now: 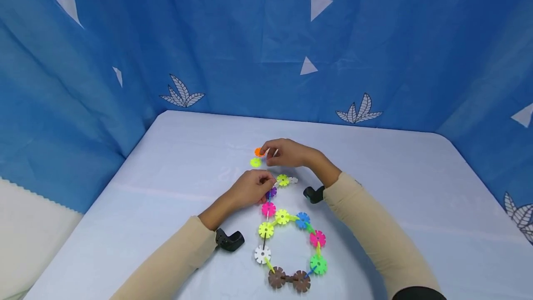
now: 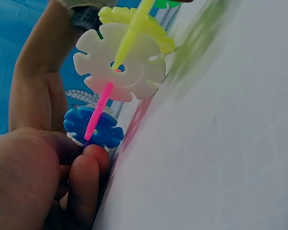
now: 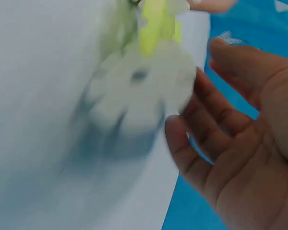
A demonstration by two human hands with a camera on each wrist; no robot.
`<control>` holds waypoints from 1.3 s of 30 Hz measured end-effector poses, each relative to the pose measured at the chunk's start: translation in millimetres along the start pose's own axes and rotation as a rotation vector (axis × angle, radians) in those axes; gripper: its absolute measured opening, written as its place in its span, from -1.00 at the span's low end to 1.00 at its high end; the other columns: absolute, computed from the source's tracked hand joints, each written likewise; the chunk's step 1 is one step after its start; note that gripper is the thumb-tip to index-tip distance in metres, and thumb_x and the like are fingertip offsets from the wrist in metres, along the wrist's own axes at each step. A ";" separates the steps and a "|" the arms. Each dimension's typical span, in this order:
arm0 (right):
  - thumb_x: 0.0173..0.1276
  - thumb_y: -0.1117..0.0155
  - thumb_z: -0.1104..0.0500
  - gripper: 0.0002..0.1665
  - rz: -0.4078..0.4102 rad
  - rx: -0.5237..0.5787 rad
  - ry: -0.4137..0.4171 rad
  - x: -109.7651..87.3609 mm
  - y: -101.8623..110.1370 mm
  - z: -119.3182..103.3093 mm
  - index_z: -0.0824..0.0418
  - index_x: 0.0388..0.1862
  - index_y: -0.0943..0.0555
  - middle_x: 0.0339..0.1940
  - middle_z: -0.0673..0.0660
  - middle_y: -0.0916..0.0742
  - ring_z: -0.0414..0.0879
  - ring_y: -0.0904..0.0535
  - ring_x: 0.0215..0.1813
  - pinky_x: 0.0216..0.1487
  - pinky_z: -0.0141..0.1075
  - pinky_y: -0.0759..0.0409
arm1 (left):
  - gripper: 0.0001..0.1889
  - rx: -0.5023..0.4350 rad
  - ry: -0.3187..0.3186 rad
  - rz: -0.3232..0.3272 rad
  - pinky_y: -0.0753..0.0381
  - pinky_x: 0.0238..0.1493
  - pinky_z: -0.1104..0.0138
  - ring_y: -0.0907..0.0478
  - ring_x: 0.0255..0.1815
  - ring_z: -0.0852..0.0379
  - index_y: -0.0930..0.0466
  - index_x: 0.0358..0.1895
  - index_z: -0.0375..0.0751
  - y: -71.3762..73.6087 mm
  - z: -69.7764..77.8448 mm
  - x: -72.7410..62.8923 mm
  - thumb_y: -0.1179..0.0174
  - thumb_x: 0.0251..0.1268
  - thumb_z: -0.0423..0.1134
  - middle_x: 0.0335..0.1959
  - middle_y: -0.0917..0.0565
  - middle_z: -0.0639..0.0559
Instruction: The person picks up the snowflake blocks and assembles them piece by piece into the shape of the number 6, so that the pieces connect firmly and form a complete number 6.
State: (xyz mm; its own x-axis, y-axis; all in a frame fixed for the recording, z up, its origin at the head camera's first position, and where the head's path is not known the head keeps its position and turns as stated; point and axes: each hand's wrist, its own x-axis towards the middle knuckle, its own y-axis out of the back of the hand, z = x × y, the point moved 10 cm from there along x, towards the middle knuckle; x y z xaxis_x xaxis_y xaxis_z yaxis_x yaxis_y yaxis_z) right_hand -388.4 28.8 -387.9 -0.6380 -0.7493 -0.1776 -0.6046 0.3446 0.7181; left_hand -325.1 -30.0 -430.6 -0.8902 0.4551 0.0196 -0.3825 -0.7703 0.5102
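Observation:
My left hand pinches the chain of interlocking snowflake discs at the purple disc. In the left wrist view, a blue disc sits right at the fingertips, joined through a pink disc on edge to a white disc. At the chain's far end are a yellow-green disc and a white disc. Holding nothing, my right hand is over the table, fingers loosely bent, its index fingertip beside a loose orange disc. A loose yellow disc lies close by.
Nearer me, the chain closes into a ring of several discs, among them a green disc and a brown disc. Black wrist cameras stick out from both sleeves. A blue curtain hangs behind the white table.

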 end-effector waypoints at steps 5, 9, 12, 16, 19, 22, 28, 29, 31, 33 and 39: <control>0.50 -0.24 0.26 -0.50 -0.115 -0.136 -0.080 20.3 -18.8 -3.3 0.10 0.39 -0.53 -0.07 0.07 -0.68 -0.09 -0.59 -0.06 0.05 -0.24 -0.58 | -0.81 -0.002 -0.007 -0.001 -0.55 -0.58 0.33 -0.50 -0.71 0.19 -0.66 -0.28 -0.17 0.0 0.4 0.7 -0.12 0.55 -0.26 -0.68 -0.54 0.09; 0.48 -0.25 0.27 -0.59 -0.101 -0.213 -0.118 24.1 -19.5 -2.5 0.06 0.27 -0.58 -0.13 0.07 -0.65 -0.07 -0.53 -0.12 -0.01 -0.23 -0.56 | -0.81 0.003 0.002 0.007 -0.56 -0.57 0.31 -0.51 -0.72 0.19 -0.66 -0.29 -0.17 1.7 0.1 0.3 -0.12 0.54 -0.27 -0.68 -0.55 0.09; 0.45 -0.30 0.28 -0.66 -0.078 -0.216 -0.158 19.5 -14.4 3.5 0.07 0.16 -0.60 -0.14 0.08 -0.64 -0.05 -0.52 -0.10 -0.01 -0.22 -0.57 | -0.81 0.004 -0.005 0.006 -0.56 -0.57 0.31 -0.51 -0.72 0.19 -0.66 -0.29 -0.16 1.8 1.0 0.9 -0.11 0.54 -0.26 -0.68 -0.55 0.09; 0.39 -0.37 0.27 -0.68 -0.054 -0.177 -0.209 8.3 -5.4 20.9 0.08 0.09 -0.61 -0.13 0.08 -0.63 -0.03 -0.51 -0.07 0.00 -0.23 -0.59 | -0.82 0.004 0.003 0.003 -0.56 -0.57 0.34 -0.50 -0.72 0.19 -0.67 -0.25 -0.15 1.6 0.3 0.8 -0.12 0.55 -0.25 -0.68 -0.55 0.10; 0.36 -0.41 0.26 -0.69 -0.028 -0.137 -0.241 -5.7 2.9 36.8 0.11 0.05 -0.61 -0.15 0.08 -0.61 -0.02 -0.48 -0.06 -0.01 -0.25 -0.57 | -0.83 0.002 0.015 0.007 -0.56 -0.57 0.34 -0.50 -0.72 0.19 -0.68 -0.22 -0.15 1.9 -0.9 0.3 -0.13 0.55 -0.24 -0.67 -0.55 0.10; 0.34 -0.43 0.28 -0.71 0.006 -0.084 -0.251 -25.1 10.3 51.1 0.16 0.00 -0.60 -0.17 0.10 -0.60 0.00 -0.47 -0.07 -0.03 -0.23 -0.54 | -0.83 0.005 0.025 0.012 -0.56 -0.56 0.33 -0.49 -0.72 0.19 -0.69 -0.21 -0.14 2.3 -1.3 -0.1 -0.13 0.55 -0.23 -0.67 -0.55 0.09; 0.33 -0.41 0.34 -0.74 0.150 0.043 -0.241 -72.1 18.4 72.4 0.23 -0.10 -0.53 -0.23 0.13 -0.58 0.03 -0.46 -0.13 -0.10 -0.18 -0.53 | -0.83 0.014 0.027 0.012 -0.58 -0.54 0.30 -0.50 -0.71 0.19 -0.70 -0.20 -0.13 1.5 0.5 -0.3 -0.12 0.55 -0.23 -0.66 -0.56 0.08; 0.35 -0.39 0.33 -0.76 0.179 0.071 -0.249 -79.4 18.3 75.9 0.23 -0.10 -0.51 -0.24 0.14 -0.58 0.03 -0.47 -0.15 -0.13 -0.19 -0.53 | -0.83 0.013 0.026 0.010 -0.58 -0.53 0.30 -0.50 -0.71 0.18 -0.70 -0.20 -0.13 1.2 0.8 -0.3 -0.12 0.55 -0.23 -0.66 -0.56 0.08; 0.41 -0.33 0.32 -0.81 0.230 0.161 -0.283 -92.5 16.3 84.0 0.25 -0.11 -0.49 -0.28 0.16 -0.60 0.03 -0.51 -0.21 -0.19 -0.21 -0.56 | -0.83 0.012 0.025 0.006 -0.58 -0.52 0.29 -0.50 -0.70 0.18 -0.70 -0.19 -0.13 0.9 1.3 -0.5 -0.12 0.56 -0.22 -0.65 -0.57 0.08; 0.45 -0.29 0.30 -0.84 0.275 0.268 -0.329 -102.9 13.4 91.8 0.27 -0.11 -0.48 -0.30 0.18 -0.62 0.02 -0.56 -0.27 -0.22 -0.25 -0.61 | -0.83 0.009 0.026 0.008 -0.58 -0.52 0.29 -0.50 -0.70 0.17 -0.70 -0.19 -0.12 1.3 1.7 -0.9 -0.12 0.56 -0.22 -0.64 -0.57 0.07; 0.47 -0.30 0.27 -0.79 0.280 0.555 -0.389 -114.0 -1.6 98.7 0.35 -0.07 -0.49 -0.27 0.24 -0.68 -0.02 -0.67 -0.32 -0.17 -0.27 -0.71 | -0.82 0.005 0.038 0.011 -0.59 -0.51 0.28 -0.50 -0.70 0.17 -0.70 -0.19 -0.12 1.8 1.1 -1.6 -0.11 0.56 -0.22 -0.64 -0.57 0.07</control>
State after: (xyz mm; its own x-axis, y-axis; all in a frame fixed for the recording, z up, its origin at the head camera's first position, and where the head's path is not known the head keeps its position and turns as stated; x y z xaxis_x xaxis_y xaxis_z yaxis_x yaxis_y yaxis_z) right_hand -361.8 169.5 -435.2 -0.8648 -0.3716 -0.3376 -0.4808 0.8067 0.3436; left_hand -324.1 -31.5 -428.8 -0.9030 0.4295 -0.0070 -0.3715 -0.7728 0.5146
